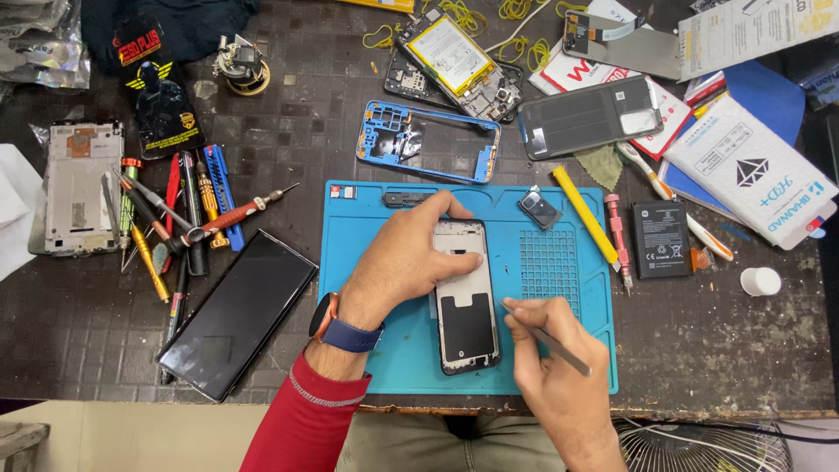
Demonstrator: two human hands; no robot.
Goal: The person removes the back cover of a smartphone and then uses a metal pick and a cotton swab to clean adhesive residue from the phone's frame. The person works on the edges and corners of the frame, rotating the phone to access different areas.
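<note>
Head view: I'm pinning the stripped phone (466, 297) mid-mat (384, 350) with my flat left hand (411, 262), right hand (551, 358) pinching tweezers (546, 336) at its 3 o'clock edge, battery (662, 239) out, reassembly pending.

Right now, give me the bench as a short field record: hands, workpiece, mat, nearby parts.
left hand: pressing down on the phone frame, fingers over its upper half
right hand: pinch grip on thin metal tweezers, tip at the frame's right edge
surface: blue repair mat
on mat: yellow pry tool, small camera module
left of mat: black phone, screwdrivers
above mat: blue mid-frame
</note>
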